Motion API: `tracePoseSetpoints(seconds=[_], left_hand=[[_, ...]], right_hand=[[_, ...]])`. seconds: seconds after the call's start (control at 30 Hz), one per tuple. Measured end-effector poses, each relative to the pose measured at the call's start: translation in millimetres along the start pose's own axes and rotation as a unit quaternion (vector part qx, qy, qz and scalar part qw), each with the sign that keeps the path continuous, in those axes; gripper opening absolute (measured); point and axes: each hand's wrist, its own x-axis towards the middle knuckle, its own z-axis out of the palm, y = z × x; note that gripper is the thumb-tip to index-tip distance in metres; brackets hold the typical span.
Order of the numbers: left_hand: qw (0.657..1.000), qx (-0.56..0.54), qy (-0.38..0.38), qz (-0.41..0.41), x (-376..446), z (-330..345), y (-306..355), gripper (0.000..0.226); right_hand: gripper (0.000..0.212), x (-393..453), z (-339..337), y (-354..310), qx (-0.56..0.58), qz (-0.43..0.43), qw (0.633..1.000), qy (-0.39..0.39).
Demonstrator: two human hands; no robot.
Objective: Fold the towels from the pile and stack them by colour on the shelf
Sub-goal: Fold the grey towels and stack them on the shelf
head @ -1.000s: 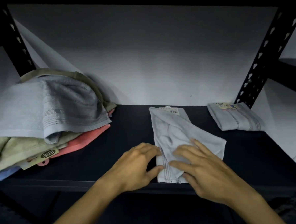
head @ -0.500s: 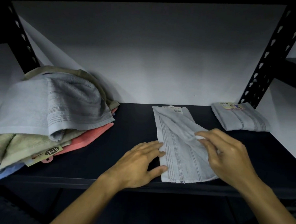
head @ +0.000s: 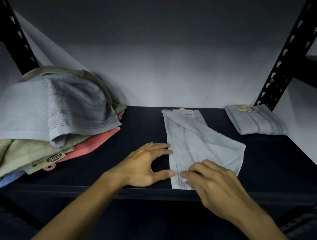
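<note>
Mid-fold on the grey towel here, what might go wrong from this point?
1. The grey towel lies skewed, one corner flaring out to the right; folding it as it lies would likely give an uneven bundle next to the neat folded towel.
2. Its near edge sits right at the shelf front under the right hand; a tug toward the person could slide it off.
3. The unfolded pile overhangs the shelf front at the left, and a bump from the left hand might spill it.

pale wall (head: 157, 64) behind, black perforated uprights (head: 293, 53) at both sides
</note>
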Motion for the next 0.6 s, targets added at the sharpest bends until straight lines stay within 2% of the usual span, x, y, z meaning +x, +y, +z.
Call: tracePoseSetpoints(seconds=[0.13, 0.33, 0.4, 0.6], left_hand=[[1.000, -0.008, 0.012, -0.001, -0.3, 2.7, -1.1, 0.074], [0.999, -0.024, 0.014, -0.019, -0.9, 3.0, 0.2, 0.078], [0.999, -0.028, 0.008, -0.027, -0.5, 2.7, -0.1, 0.083], [0.998, -0.044, 0.024, -0.033, 1.6, 1.9, -0.6, 0.085]], right_hand=[[0.021, 2.3, 4.9, -3.1, -0.005, 0.015, 0.999, 0.043], [0.020, 4.9, 11.2, -16.9, 0.002, 0.024, 0.986, 0.162], [0.023, 4.1, 12.1, -17.8, -0.013, 0.018, 0.986, 0.163], [0.025, -3.5, 19.3, -21.4, -0.030, -0.005, 0.995, 0.097]])
